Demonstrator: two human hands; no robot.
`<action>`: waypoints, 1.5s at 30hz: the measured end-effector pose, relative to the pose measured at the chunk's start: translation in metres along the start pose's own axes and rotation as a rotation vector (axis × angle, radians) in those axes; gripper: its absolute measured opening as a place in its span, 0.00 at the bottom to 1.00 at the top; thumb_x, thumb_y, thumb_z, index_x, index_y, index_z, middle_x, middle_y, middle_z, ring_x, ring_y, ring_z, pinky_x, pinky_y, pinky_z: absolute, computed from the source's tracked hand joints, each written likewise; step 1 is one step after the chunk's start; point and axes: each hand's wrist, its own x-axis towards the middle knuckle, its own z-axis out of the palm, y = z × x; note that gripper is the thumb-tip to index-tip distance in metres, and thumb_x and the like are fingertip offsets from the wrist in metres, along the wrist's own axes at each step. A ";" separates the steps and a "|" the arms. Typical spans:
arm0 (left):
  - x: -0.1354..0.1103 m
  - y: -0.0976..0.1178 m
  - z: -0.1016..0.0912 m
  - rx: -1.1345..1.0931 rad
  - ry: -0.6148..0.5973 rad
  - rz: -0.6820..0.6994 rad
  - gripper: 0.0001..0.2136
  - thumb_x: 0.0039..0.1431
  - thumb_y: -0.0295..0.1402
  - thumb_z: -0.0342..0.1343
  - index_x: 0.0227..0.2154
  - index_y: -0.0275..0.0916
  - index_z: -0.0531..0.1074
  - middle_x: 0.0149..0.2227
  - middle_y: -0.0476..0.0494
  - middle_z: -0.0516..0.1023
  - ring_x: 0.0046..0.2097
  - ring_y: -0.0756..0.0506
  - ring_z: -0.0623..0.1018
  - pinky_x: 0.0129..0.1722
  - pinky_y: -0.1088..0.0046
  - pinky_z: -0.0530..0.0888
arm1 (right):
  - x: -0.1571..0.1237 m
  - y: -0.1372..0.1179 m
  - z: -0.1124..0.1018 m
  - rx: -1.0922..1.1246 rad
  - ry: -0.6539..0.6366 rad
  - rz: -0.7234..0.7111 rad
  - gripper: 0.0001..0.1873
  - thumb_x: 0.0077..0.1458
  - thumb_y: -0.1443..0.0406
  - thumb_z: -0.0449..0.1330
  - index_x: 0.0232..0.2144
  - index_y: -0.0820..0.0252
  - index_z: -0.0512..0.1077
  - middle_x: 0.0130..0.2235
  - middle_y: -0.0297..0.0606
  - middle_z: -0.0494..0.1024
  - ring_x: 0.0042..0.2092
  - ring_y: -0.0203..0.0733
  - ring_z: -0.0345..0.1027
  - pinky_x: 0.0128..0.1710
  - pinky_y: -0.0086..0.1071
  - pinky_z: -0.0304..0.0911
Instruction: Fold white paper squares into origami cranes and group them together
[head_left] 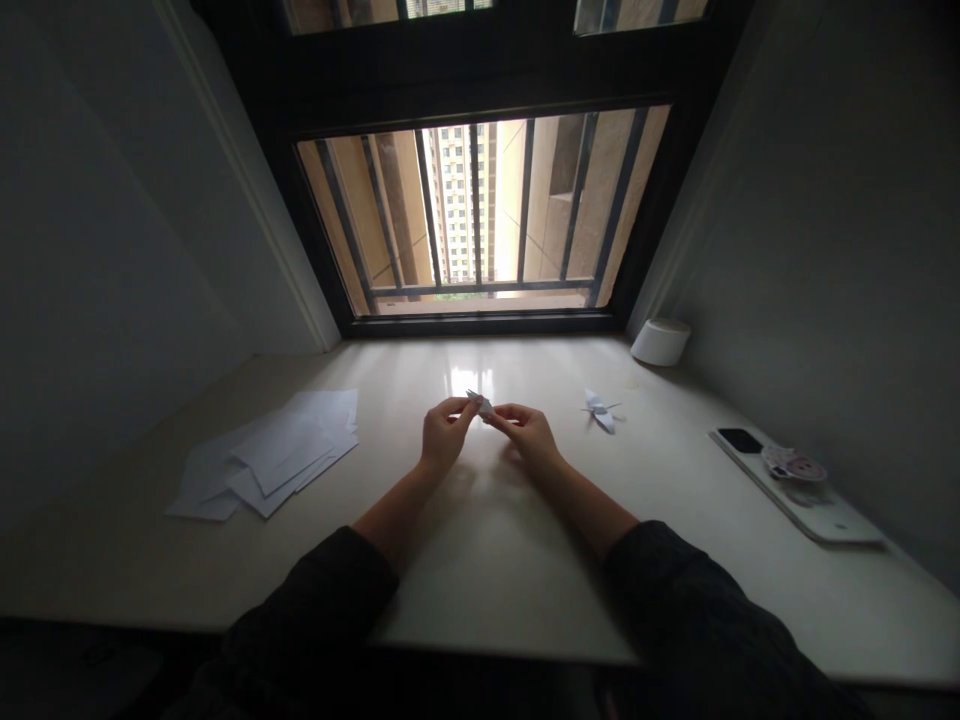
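Between my left hand [446,435] and my right hand [529,435], a small folded piece of white paper [480,403] is pinched in the fingertips of both hands, above the middle of a pale desk [487,550]. To the right of my hands, a white origami crane [601,410] rests on the desk, out of reach of my fingers. Loose sheets of white paper [270,455] lie in an untidy pile to the left of my left hand.
A smartphone [795,485] lies at the right with a round printed sticker or grip on it. A white cylindrical container [660,342] stands in the far right corner. A barred window [480,215] backs the desk, with walls on both sides.
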 end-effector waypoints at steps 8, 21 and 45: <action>0.000 -0.004 0.001 -0.032 0.012 -0.060 0.17 0.50 0.47 0.56 0.28 0.37 0.78 0.29 0.43 0.79 0.34 0.46 0.75 0.31 0.72 0.68 | 0.001 0.002 0.000 0.036 -0.076 0.047 0.21 0.37 0.49 0.66 0.27 0.60 0.78 0.29 0.38 0.80 0.30 0.41 0.71 0.31 0.32 0.63; 0.003 0.001 -0.003 -0.048 -0.140 -0.207 0.21 0.49 0.51 0.56 0.33 0.37 0.79 0.34 0.38 0.80 0.40 0.41 0.77 0.36 0.69 0.69 | -0.005 -0.007 -0.007 -0.438 0.274 -0.514 0.09 0.53 0.60 0.61 0.37 0.49 0.78 0.31 0.37 0.75 0.34 0.41 0.65 0.35 0.36 0.63; 0.004 -0.003 -0.004 -0.066 -0.195 -0.185 0.17 0.49 0.47 0.58 0.29 0.37 0.79 0.27 0.44 0.78 0.31 0.47 0.75 0.33 0.71 0.68 | 0.003 -0.001 -0.011 -0.427 -0.013 -0.640 0.07 0.48 0.66 0.66 0.31 0.47 0.79 0.31 0.35 0.74 0.36 0.41 0.65 0.37 0.37 0.64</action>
